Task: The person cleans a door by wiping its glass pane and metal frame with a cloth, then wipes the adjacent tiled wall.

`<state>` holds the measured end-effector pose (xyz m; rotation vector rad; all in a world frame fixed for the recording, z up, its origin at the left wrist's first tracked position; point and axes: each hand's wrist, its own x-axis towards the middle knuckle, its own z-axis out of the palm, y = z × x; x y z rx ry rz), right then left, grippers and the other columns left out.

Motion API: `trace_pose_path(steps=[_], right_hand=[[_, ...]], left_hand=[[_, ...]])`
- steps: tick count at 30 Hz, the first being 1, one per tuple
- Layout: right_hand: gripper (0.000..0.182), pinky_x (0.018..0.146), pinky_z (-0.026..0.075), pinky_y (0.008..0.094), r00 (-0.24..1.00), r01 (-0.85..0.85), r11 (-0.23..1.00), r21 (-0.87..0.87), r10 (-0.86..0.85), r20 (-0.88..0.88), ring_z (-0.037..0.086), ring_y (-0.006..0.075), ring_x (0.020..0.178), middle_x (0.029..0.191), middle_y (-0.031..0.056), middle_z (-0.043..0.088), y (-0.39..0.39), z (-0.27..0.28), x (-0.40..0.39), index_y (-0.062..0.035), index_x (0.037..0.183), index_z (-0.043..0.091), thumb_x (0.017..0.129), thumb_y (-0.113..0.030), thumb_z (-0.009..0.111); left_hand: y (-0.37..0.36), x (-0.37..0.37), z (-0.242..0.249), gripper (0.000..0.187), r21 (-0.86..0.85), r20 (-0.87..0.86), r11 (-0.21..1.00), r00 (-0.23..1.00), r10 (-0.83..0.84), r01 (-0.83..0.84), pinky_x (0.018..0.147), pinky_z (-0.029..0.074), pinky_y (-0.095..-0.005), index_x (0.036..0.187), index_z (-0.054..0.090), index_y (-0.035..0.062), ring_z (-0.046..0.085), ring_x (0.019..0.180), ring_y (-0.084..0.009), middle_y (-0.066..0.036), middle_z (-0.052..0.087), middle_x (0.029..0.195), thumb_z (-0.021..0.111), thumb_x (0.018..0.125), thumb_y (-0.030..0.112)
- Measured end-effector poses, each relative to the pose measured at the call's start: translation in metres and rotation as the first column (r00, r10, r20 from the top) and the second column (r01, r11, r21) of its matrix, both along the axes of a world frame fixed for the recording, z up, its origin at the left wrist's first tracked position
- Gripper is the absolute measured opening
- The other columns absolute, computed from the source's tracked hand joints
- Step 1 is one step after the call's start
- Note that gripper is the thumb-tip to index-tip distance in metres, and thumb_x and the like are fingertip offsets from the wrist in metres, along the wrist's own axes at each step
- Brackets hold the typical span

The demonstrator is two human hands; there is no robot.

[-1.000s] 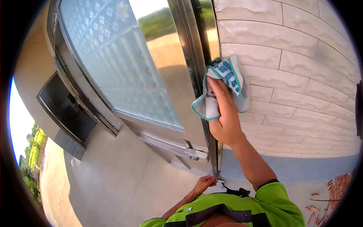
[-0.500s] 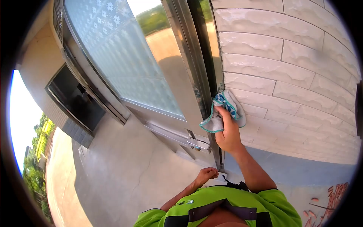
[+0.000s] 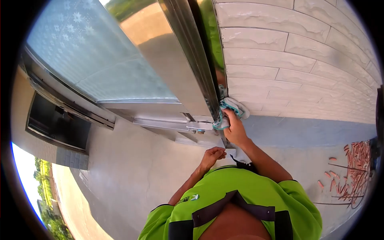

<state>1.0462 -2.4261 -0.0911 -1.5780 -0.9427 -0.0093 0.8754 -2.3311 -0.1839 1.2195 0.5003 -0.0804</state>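
Observation:
A grey and teal-edged cloth (image 3: 239, 107) is bunched in my right hand (image 3: 235, 130), pressed against the metal door frame (image 3: 196, 60) where it meets the tiled wall. My left hand (image 3: 213, 157) is closed near the foot of the frame, in front of my green shirt; what it holds, if anything, is too small to make out. A metal latch (image 3: 200, 125) sits on the door just left of the cloth. The door's frosted glass panel (image 3: 108, 60) fills the upper left.
Pale brick-like tiles (image 3: 264, 60) cover the wall on the right. Reddish pieces (image 3: 356, 164) lie scattered on the floor at the right, beside thin rods. A dark opening (image 3: 58, 122) stands at the left. Greenery (image 3: 48, 200) shows at the lower left.
The view has tilted and turned, showing more floor and the reddish pieces. My right hand and the cloth sit lower along the frame, and the cloth is more bunched.

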Motion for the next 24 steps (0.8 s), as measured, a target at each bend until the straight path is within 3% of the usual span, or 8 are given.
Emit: trace_pose_path(steps=[4,7,12,13,14,15,19,24], right_hand=[[0.050,0.098,0.046,0.0319,0.992,0.056,0.997,0.054,-0.049,-0.120,0.063,0.0265,0.110,0.118,0.0170,0.064,0.011,0.000,-0.006,0.0005,0.127,0.053,0.078,0.012,0.047],[0.045,0.099,0.044,0.0271,0.970,0.099,0.963,0.249,-0.037,-0.242,0.059,0.0150,0.112,0.120,0.0095,0.063,0.020,0.027,-0.007,0.0025,0.126,0.054,0.083,0.013,0.049],[0.037,0.100,0.043,0.0284,0.983,0.091,0.906,0.413,-0.147,0.107,0.060,0.0176,0.113,0.122,0.0112,0.062,0.036,0.159,0.010,0.0038,0.127,0.054,0.090,0.008,0.050],[0.037,0.101,0.042,0.0290,0.982,0.071,0.902,0.426,-0.138,0.130,0.059,0.0182,0.115,0.124,0.0121,0.062,0.037,0.185,0.010,0.0039,0.128,0.053,0.091,0.007,0.050],[0.038,0.102,0.042,0.0296,0.982,0.049,0.898,0.437,-0.124,0.146,0.059,0.0189,0.116,0.125,0.0129,0.061,0.039,0.210,0.009,0.0041,0.130,0.051,0.092,0.005,0.049],[0.038,0.102,0.042,0.0296,0.969,0.037,0.891,0.452,-0.143,0.201,0.059,0.0189,0.116,0.125,0.0129,0.061,0.041,0.238,0.008,0.0041,0.130,0.051,0.092,0.005,0.049],[0.041,0.106,0.039,0.0298,0.937,-0.091,0.858,0.506,-0.098,0.334,0.053,0.0196,0.125,0.131,0.0142,0.056,0.048,0.352,0.014,0.0040,0.136,0.047,0.094,0.004,0.049],[0.035,0.100,0.044,0.0290,0.870,-0.150,0.813,0.563,-0.162,0.466,0.058,0.0175,0.117,0.125,0.0130,0.062,0.054,0.472,0.037,0.0016,0.131,0.054,0.097,-0.008,0.053]], left_hand=[[0.030,-0.003,-0.008,0.029,-0.006,0.034,0.997,0.996,-0.081,0.081,0.090,0.055,-0.0320,0.117,0.063,-0.0052,0.068,0.093,-0.0201,-0.014,0.070,0.101,0.058,0.099,0.017],[0.046,-0.008,-0.006,0.029,-0.049,0.007,0.994,0.995,-0.102,0.102,0.090,0.054,-0.0325,0.117,0.062,-0.0054,0.069,0.094,-0.0215,-0.014,0.070,0.102,0.058,0.100,0.018],[0.078,-0.015,-0.039,0.030,-0.079,0.048,0.984,0.987,-0.154,0.158,0.090,0.056,-0.0348,0.116,0.064,-0.0058,0.069,0.095,-0.0244,-0.015,0.070,0.103,0.060,0.099,0.018],[0.082,-0.012,-0.036,0.030,-0.098,-0.028,0.985,0.989,-0.143,0.140,0.091,0.056,-0.0352,0.116,0.064,-0.0062,0.069,0.095,-0.0255,-0.015,0.070,0.103,0.061,0.099,0.018],[0.088,-0.004,-0.088,0.031,-0.147,0.053,0.978,0.988,-0.142,0.148,0.092,0.056,-0.0362,0.116,0.063,-0.0064,0.069,0.095,-0.0262,-0.016,0.070,0.103,0.061,0.099,0.019],[0.088,-0.004,-0.094,0.030,-0.146,0.078,0.978,0.987,-0.137,0.147,0.091,0.055,-0.0361,0.115,0.064,-0.0061,0.069,0.094,-0.0259,-0.016,0.070,0.103,0.061,0.099,0.019],[0.088,0.023,-0.062,0.028,-0.134,0.142,0.980,0.982,-0.127,0.146,0.088,0.054,-0.0360,0.113,0.065,-0.0048,0.068,0.091,-0.0249,-0.015,0.070,0.100,0.061,0.098,0.019],[0.092,0.029,-0.050,0.026,-0.131,0.169,0.982,0.979,-0.110,0.133,0.083,0.053,-0.0357,0.109,0.066,-0.0032,0.066,0.087,-0.0235,-0.013,0.069,0.097,0.062,0.097,0.020]])
